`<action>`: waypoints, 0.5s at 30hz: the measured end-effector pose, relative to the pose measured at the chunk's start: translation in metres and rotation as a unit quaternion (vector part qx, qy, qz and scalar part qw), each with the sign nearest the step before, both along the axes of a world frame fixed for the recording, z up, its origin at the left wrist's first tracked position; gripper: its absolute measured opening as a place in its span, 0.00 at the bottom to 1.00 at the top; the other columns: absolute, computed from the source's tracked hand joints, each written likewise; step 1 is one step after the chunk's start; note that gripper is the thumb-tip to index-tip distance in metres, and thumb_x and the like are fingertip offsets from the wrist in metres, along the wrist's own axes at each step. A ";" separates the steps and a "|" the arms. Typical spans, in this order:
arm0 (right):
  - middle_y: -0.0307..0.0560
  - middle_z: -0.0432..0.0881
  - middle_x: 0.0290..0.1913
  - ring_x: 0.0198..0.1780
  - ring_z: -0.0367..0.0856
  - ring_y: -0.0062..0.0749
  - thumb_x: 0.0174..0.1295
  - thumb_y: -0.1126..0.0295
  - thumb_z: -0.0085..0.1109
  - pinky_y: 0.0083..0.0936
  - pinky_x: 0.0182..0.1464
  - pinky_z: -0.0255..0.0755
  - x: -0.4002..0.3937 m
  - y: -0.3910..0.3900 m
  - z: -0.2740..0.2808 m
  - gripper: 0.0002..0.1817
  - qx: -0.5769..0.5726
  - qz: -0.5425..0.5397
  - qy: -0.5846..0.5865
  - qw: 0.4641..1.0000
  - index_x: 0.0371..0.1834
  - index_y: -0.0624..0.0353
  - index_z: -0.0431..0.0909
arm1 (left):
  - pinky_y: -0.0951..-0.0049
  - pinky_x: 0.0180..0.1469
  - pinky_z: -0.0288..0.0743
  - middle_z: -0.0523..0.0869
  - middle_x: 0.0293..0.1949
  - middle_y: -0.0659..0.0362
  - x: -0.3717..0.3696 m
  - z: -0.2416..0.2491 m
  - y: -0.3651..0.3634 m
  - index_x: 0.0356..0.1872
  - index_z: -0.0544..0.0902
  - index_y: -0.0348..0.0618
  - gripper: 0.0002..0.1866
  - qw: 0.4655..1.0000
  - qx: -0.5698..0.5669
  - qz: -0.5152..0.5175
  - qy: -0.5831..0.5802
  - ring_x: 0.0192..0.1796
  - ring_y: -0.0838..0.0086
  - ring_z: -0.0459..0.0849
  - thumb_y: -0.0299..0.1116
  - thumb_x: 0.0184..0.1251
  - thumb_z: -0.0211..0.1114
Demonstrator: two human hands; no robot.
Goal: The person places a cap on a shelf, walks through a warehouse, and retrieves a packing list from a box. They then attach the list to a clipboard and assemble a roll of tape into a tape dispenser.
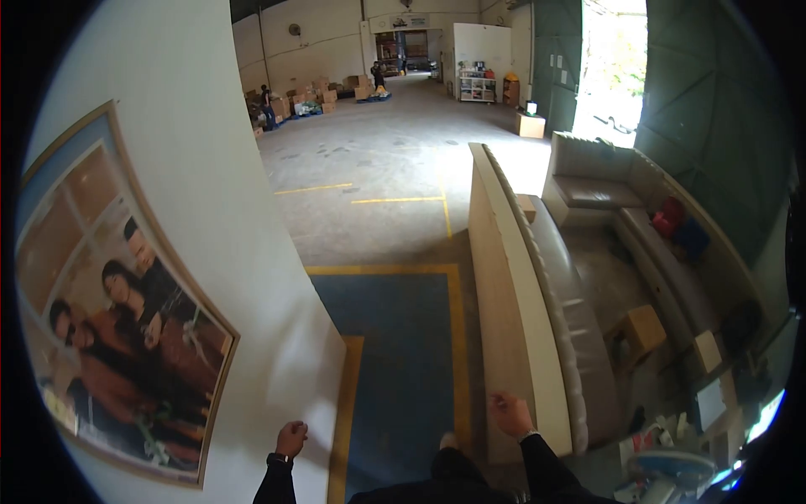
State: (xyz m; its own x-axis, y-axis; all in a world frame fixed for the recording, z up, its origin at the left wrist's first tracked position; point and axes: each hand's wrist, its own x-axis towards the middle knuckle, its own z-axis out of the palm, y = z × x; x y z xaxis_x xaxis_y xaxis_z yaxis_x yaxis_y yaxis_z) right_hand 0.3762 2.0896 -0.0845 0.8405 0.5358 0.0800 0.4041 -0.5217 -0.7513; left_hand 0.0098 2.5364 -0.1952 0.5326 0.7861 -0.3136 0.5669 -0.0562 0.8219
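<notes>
My left hand (pixel 291 438) is in front of the white wall at the lower left, its fingers curled in and nothing showing in them. A dark watch (pixel 279 459) is on that wrist. On the other side, my right hand (pixel 510 413) hangs beside the wooden back panel (pixel 506 336) of a bench and overlaps it in this view. Its fingers are loosely bent and a little apart, with no object in them. Below, one foot (pixel 449 441) shows over the blue floor walkway (pixel 395 353).
Yellow lines (pixel 460 361) border the walkway. Padded benches (pixel 579 336) and a wooden stool (pixel 635 334) stand at right, a fan (pixel 672 466) at lower right. A framed picture (pixel 126 302) hangs at left. Far off, two people are near cardboard boxes (pixel 315 92).
</notes>
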 end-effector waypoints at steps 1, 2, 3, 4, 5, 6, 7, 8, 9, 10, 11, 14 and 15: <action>0.50 0.87 0.35 0.37 0.88 0.43 0.61 0.66 0.63 0.37 0.39 0.80 0.019 0.013 -0.005 0.12 -0.019 -0.023 -0.007 1.000 0.45 0.60 0.81 | 0.69 0.41 0.81 0.87 0.39 0.50 0.033 0.027 0.005 0.51 0.79 0.30 0.22 0.999 0.010 0.038 -0.014 0.35 0.69 0.88 0.41 0.67 0.64; 0.50 0.87 0.35 0.37 0.88 0.43 0.61 0.66 0.63 0.37 0.39 0.80 0.037 0.024 -0.017 0.12 -0.018 -0.019 -0.012 1.000 0.45 0.60 0.81 | 0.69 0.41 0.81 0.87 0.39 0.50 0.053 0.021 0.018 0.51 0.79 0.30 0.22 0.999 0.011 0.042 -0.019 0.35 0.69 0.88 0.41 0.67 0.64; 0.51 0.86 0.37 0.38 0.87 0.44 0.60 0.64 0.63 0.38 0.40 0.80 0.054 0.035 -0.030 0.14 -0.002 -0.006 0.005 1.000 0.47 0.58 0.81 | 0.69 0.41 0.81 0.87 0.39 0.50 0.071 0.013 0.030 0.51 0.79 0.30 0.22 0.999 0.011 0.031 -0.017 0.35 0.69 0.88 0.41 0.67 0.64; 0.52 0.86 0.39 0.39 0.86 0.44 0.59 0.63 0.63 0.38 0.42 0.79 0.074 0.047 -0.039 0.17 0.016 0.006 0.024 1.000 0.49 0.57 0.81 | 0.69 0.41 0.81 0.87 0.39 0.50 0.090 0.006 0.041 0.51 0.79 0.30 0.22 1.000 0.013 0.020 -0.016 0.35 0.69 0.88 0.42 0.67 0.64; 0.52 0.86 0.39 0.39 0.86 0.44 0.59 0.63 0.63 0.38 0.42 0.79 0.092 0.063 -0.051 0.17 0.014 0.012 0.022 1.000 0.49 0.57 0.81 | 0.69 0.41 0.81 0.87 0.39 0.50 0.100 -0.007 0.044 0.51 0.79 0.31 0.22 1.000 0.003 0.013 0.002 0.35 0.69 0.88 0.42 0.67 0.64; 0.53 0.85 0.40 0.38 0.87 0.43 0.59 0.66 0.63 0.37 0.41 0.79 0.115 0.077 -0.055 0.16 -0.007 0.005 -0.014 1.000 0.49 0.58 0.80 | 0.68 0.41 0.81 0.87 0.39 0.51 0.111 -0.025 0.046 0.50 0.79 0.31 0.21 0.999 -0.026 0.008 0.022 0.37 0.69 0.87 0.41 0.67 0.65; 0.54 0.84 0.42 0.36 0.87 0.42 0.60 0.69 0.63 0.36 0.41 0.80 0.136 0.091 -0.056 0.15 -0.028 -0.002 -0.046 0.999 0.49 0.60 0.80 | 0.67 0.33 0.82 0.86 0.46 0.52 0.114 -0.042 0.045 0.55 0.78 0.36 0.21 0.994 -0.063 -0.027 0.080 0.38 0.66 0.88 0.39 0.66 0.65; 0.54 0.84 0.42 0.36 0.87 0.42 0.60 0.69 0.63 0.36 0.41 0.80 0.163 0.105 -0.053 0.15 -0.027 0.003 -0.044 0.999 0.49 0.60 0.80 | 0.61 0.46 0.79 0.87 0.40 0.51 0.097 -0.113 0.068 0.48 0.82 0.39 0.20 0.935 0.120 -0.297 0.153 0.39 0.60 0.86 0.46 0.70 0.54; 0.55 0.82 0.45 0.38 0.86 0.41 0.60 0.70 0.63 0.36 0.41 0.79 0.200 0.124 -0.043 0.16 -0.008 -0.024 -0.068 0.997 0.50 0.61 0.79 | 0.60 0.46 0.78 0.86 0.38 0.50 0.089 -0.151 0.067 0.44 0.84 0.43 0.20 0.890 0.234 -0.378 0.099 0.38 0.56 0.86 0.47 0.70 0.51; 0.56 0.80 0.49 0.39 0.85 0.40 0.60 0.71 0.62 0.35 0.42 0.79 0.229 0.141 -0.034 0.17 0.008 -0.052 -0.086 0.995 0.52 0.61 0.79 | 0.59 0.57 0.76 0.85 0.50 0.52 0.099 -0.144 0.054 0.53 0.82 0.49 0.19 0.881 0.124 -0.411 0.199 0.52 0.57 0.84 0.37 0.60 0.62; 0.56 0.78 0.52 0.41 0.84 0.39 0.60 0.72 0.62 0.35 0.42 0.79 0.256 0.159 -0.013 0.20 0.010 -0.082 -0.077 0.994 0.56 0.62 0.76 | 0.59 0.57 0.76 0.85 0.50 0.52 0.102 -0.138 0.043 0.53 0.82 0.49 0.19 0.885 0.004 -0.390 0.256 0.52 0.57 0.84 0.37 0.60 0.62; 0.56 0.72 0.59 0.47 0.81 0.40 0.61 0.74 0.62 0.35 0.45 0.79 0.351 0.204 0.034 0.32 0.085 -0.130 -0.075 0.985 0.70 0.59 0.63 | 0.58 0.57 0.76 0.85 0.50 0.52 0.115 -0.128 0.035 0.53 0.82 0.50 0.19 0.896 -0.182 -0.245 0.322 0.53 0.57 0.84 0.37 0.60 0.61; 0.56 0.71 0.60 0.47 0.79 0.41 0.61 0.74 0.63 0.37 0.47 0.77 0.383 0.216 0.040 0.36 0.087 -0.126 -0.066 0.986 0.73 0.58 0.58 | 0.58 0.57 0.76 0.85 0.50 0.52 0.123 -0.128 0.040 0.53 0.82 0.50 0.18 0.897 -0.203 -0.217 0.328 0.53 0.56 0.84 0.37 0.61 0.61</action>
